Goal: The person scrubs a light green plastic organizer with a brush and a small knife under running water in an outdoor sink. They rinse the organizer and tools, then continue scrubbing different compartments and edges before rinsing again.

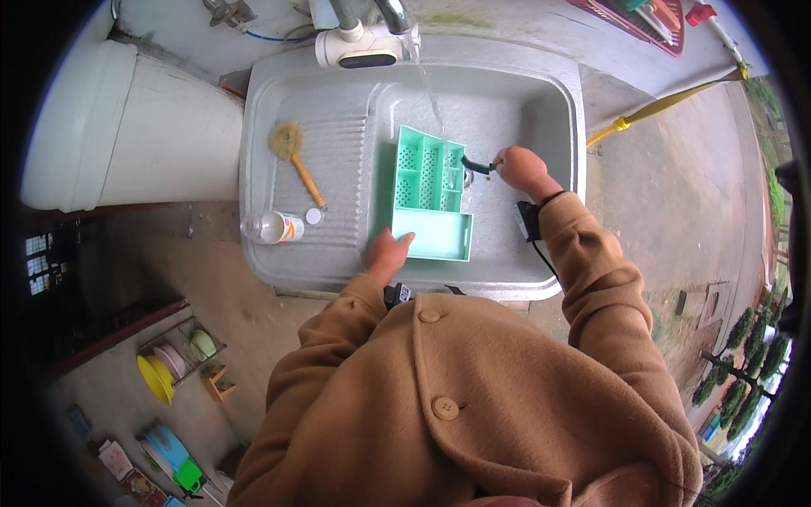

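A mint-green compartment organizer lies in the grey sink, with perforated sections at its far part and a plain flat section nearest me. My left hand grips its near left corner, thumb over the rim. In my closed right hand is a slim black-handled tool, its far end against the organizer's right wall; what kind of head it has is too small to make out. Water runs from the faucet down toward the organizer's far right section.
On the ribbed drainboard at left lie a round brush with a wooden handle, a clear bottle on its side and a white cap. A large white bucket stands left of the sink. A red basket sits at the back right.
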Tool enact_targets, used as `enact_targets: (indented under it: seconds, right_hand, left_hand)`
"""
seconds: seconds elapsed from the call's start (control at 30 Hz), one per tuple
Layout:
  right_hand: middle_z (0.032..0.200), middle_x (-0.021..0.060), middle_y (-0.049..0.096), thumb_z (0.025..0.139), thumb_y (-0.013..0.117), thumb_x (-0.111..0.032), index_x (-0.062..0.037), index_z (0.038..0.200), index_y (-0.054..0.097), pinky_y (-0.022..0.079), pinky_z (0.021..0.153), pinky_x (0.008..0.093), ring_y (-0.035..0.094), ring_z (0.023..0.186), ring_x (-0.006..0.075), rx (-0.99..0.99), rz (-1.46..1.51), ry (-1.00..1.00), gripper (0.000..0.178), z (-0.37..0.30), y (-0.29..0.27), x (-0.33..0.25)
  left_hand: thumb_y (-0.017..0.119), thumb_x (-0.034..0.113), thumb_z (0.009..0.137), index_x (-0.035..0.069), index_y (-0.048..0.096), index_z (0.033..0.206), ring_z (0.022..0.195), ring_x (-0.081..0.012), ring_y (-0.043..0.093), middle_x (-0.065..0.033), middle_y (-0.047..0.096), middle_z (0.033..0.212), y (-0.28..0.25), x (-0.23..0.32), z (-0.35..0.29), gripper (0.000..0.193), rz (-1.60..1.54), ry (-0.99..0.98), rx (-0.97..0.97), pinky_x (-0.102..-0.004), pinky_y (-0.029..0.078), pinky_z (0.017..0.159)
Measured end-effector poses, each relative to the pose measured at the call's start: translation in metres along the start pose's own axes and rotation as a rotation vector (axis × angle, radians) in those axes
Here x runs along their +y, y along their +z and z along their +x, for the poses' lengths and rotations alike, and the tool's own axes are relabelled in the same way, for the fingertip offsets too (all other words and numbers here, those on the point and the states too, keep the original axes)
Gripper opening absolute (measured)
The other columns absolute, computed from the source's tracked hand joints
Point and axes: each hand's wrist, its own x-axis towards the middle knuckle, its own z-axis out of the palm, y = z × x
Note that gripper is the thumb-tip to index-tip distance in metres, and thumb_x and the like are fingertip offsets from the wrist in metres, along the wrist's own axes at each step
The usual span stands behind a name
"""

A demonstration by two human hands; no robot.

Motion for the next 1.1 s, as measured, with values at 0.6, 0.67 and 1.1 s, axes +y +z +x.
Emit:
enact_targets:
  seconds: [0.6,0.67,1.1]
  right_hand:
    - [0.104,0.0191,0.070,0.089,0.056,-0.019,-0.0045,0.102,0.072,0.054,0.081,0.0429,0.068,0.097,0.0357,-0.041,-0.135,-0.009,0.025,0.045,0.015,-0.038]
    - [0.104,0.0189,0.070,0.089,0.055,-0.017,-0.0043,0.104,0.071,0.055,0.081,0.0419,0.068,0.096,0.0349,-0.101,-0.069,-0.066,0.025,0.044,0.018,-0.037]
    - [0.103,0.0158,0.071,0.088,0.056,-0.017,-0.0065,0.098,0.073,0.056,0.077,0.0415,0.069,0.096,0.0329,-0.043,-0.158,-0.113,0.023,0.052,0.012,-0.025]
  left_hand:
    - [0.071,0.042,0.084,0.000,0.064,0.113,0.104,-0.0376,0.064,-0.0206,0.069,0.110,0.013,-0.015,0.021,0.051,0.013,-0.066,-0.049,-0.0432,0.050,0.088]
    - [0.071,0.042,0.084,0.000,0.064,0.111,0.103,-0.0376,0.065,-0.0204,0.069,0.109,0.012,-0.015,0.019,0.050,-0.085,-0.048,-0.045,-0.0432,0.050,0.087]
    - [0.068,0.045,0.085,-0.001,0.063,0.113,0.105,-0.0398,0.064,-0.0228,0.067,0.112,0.008,-0.019,0.022,0.054,-0.054,-0.029,-0.056,-0.0448,0.049,0.088]
